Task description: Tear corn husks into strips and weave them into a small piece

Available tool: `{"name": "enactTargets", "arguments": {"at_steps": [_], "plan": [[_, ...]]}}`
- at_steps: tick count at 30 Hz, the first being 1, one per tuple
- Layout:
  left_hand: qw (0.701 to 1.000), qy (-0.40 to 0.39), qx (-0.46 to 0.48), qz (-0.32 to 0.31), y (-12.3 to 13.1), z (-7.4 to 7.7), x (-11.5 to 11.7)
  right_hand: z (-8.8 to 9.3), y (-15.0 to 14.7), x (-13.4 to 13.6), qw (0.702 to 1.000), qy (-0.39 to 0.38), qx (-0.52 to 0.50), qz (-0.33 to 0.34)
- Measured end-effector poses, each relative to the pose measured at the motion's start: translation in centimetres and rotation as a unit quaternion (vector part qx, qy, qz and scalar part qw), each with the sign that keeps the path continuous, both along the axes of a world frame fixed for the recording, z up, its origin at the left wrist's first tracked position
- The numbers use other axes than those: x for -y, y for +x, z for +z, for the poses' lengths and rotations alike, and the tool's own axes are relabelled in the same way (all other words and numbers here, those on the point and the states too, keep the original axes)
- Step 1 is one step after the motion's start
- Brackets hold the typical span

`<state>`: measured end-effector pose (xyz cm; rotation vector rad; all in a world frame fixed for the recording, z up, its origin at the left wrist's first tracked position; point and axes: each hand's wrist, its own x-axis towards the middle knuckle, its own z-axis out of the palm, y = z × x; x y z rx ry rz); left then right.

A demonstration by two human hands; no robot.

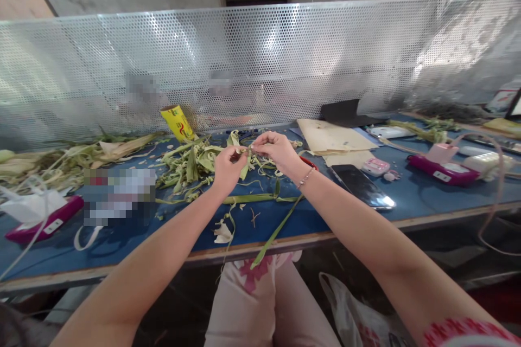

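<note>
My left hand (228, 167) and my right hand (277, 150) are raised together above the blue table (407, 200), both pinched on a thin green leaf strip (246, 160) held between them. The strip's ends hang down from the fingers. A bracelet sits on my right wrist. Just behind the hands lies a heap of green leaf strips (191, 165). A long green blade (273, 236) trails from under my right wrist over the table's front edge. Small pale scraps (223, 232) lie below my left hand.
A perforated metal screen (260, 59) walls the table's far side. A yellow pack (177, 122) leans against it. A dark phone (362, 186), brown paper (331, 138) and magenta devices (442, 169) lie right; dried husks (61, 160) left. A plastic bag (354, 314) sits under the table.
</note>
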<state>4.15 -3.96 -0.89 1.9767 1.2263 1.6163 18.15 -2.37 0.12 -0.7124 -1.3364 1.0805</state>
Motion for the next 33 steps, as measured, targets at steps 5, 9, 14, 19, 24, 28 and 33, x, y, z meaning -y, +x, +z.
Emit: {"name": "enactTargets", "arguments": {"at_steps": [5,9,14,19,24,28,33], "plan": [[0.998,-0.038,0.05,-0.011,0.1,-0.2,-0.3,-0.1,-0.4,0.0,0.999,0.004,-0.049,-0.001],[0.994,-0.056,0.089,-0.014,0.0,-0.4,-0.6,-0.2,-0.7,0.1,0.997,0.006,-0.079,-0.005],[0.991,-0.058,0.121,-0.022,0.0,-0.7,-0.9,-0.3,-0.8,0.1,0.996,0.002,-0.09,-0.013],[0.991,-0.055,0.117,-0.027,-0.1,-0.7,-0.9,-0.6,-0.9,-0.4,0.996,0.044,0.004,-0.073],[0.994,-0.057,0.089,-0.024,-0.2,-0.6,-0.8,-0.2,-0.1,0.3,0.957,0.185,0.153,-0.163],[0.992,-0.062,0.102,-0.033,0.0,-0.7,-0.7,-0.1,0.2,0.9,0.897,0.283,0.26,-0.22],[0.976,-0.078,0.189,-0.076,0.3,-0.9,-1.1,-0.4,-0.1,1.1,0.865,0.331,0.296,-0.235]]}}
